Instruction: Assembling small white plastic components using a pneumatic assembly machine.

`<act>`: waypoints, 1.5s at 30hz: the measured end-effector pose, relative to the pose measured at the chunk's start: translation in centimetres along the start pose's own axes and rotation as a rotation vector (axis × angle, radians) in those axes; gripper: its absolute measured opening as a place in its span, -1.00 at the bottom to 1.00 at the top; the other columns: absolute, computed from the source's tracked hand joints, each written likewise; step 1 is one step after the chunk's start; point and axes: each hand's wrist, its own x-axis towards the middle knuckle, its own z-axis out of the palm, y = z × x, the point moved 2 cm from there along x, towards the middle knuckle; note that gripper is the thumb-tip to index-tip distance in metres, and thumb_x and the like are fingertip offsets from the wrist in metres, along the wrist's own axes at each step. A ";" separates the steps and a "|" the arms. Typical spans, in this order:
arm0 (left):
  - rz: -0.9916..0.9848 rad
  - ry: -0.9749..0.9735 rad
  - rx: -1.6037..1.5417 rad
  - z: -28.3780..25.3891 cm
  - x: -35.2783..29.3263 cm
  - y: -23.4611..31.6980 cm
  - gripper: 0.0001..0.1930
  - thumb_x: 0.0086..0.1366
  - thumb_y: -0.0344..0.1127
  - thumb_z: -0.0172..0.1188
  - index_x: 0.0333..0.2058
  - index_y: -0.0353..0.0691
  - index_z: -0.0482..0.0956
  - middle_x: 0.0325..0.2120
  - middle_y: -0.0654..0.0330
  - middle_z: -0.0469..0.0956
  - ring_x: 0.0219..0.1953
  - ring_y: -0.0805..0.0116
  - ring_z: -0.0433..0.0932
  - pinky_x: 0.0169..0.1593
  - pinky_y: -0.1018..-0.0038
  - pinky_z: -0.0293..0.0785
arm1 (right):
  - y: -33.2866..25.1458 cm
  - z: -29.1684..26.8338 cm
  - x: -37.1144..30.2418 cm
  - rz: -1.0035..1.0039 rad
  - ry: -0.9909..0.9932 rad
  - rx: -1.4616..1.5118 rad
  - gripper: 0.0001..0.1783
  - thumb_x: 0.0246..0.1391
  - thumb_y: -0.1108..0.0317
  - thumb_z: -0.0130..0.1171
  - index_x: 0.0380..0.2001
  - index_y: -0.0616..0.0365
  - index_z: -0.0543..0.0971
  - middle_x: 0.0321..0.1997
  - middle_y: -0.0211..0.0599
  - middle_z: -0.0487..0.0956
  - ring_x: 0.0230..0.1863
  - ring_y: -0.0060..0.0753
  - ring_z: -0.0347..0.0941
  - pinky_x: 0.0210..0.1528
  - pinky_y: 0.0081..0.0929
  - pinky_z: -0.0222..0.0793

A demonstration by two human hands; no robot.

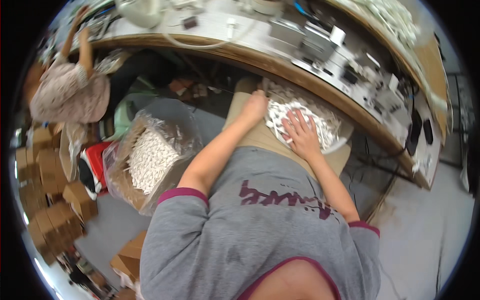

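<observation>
On my lap rests a pale basin [341, 146] filled with small white plastic pieces [324, 131]. My right hand [303, 136] lies palm down on these pieces, its fingers spread. At the basin's left edge is my left hand [255, 107], with the fingers curled against the rim. Its fingertips are partly hidden.
Left of my lap stands a box lined with clear plastic [170, 117], full of similar white pieces [150, 159]. Ahead runs a curved workbench [240, 54] with metal fixtures [317, 42]. Another person [75, 92] works at far left, near stacked cardboard boxes [52, 225].
</observation>
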 end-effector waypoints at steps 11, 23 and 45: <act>0.022 -0.063 0.130 -1.4 -1.8 0.8 -0.27 0.27 -0.26 0.15 0.30 -0.55 0.11 -0.19 -0.30 0.57 -0.22 -0.23 0.61 -0.13 0.06 0.57 | 1.9 1.2 3.2 0.173 -0.015 -0.055 -0.34 -0.02 0.19 0.27 0.23 -0.14 0.44 0.32 -0.21 0.38 0.27 -0.20 0.31 0.19 0.09 0.24; 0.323 0.188 0.066 -5.2 -4.9 3.7 -0.49 0.22 -0.43 0.26 0.17 -0.25 0.43 0.02 -0.12 0.39 0.07 -0.13 0.39 0.16 0.16 0.34 | 4.9 -2.0 5.0 0.643 -0.396 0.166 -0.50 0.09 -0.03 0.21 0.03 -0.02 0.53 0.02 -0.18 0.57 0.08 -0.11 0.48 0.08 0.08 0.33; 1.200 0.486 0.072 -18.5 15.7 33.0 -0.77 0.22 -0.44 0.26 -0.13 -0.10 0.67 -0.19 0.19 0.66 -0.13 0.11 0.58 0.05 0.31 0.43 | 16.9 -30.9 13.7 0.254 0.854 -0.114 -0.68 -0.04 0.55 0.20 -0.15 0.08 0.60 -0.17 -0.17 0.62 -0.09 -0.04 0.54 -0.04 -0.21 0.46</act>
